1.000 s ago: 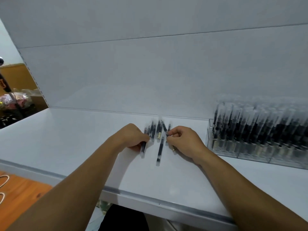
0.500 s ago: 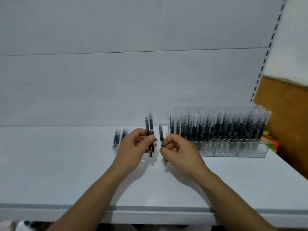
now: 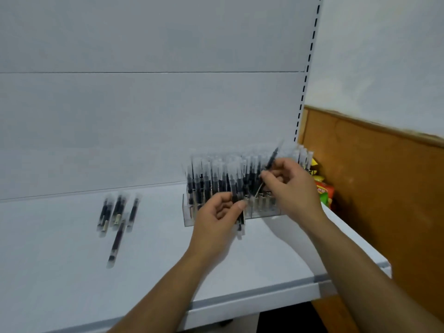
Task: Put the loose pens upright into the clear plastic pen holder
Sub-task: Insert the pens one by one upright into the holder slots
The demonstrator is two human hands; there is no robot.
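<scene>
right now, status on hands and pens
Left hand grips pens. Right hand pinches one pen, tilted, by the packed holder. Loose pens lie on shelf, clear of hands.

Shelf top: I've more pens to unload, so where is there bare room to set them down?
Bare shelf lies left of the loose pens, between them and the pen holder, and along the front edge. Crowded: the packed holder, with the left hand and right hand holding pens at it.

The light was soft and dim, with weak shadows under the arms. Motion blur smeared the whole picture, and straight lines bent near the edges.
</scene>
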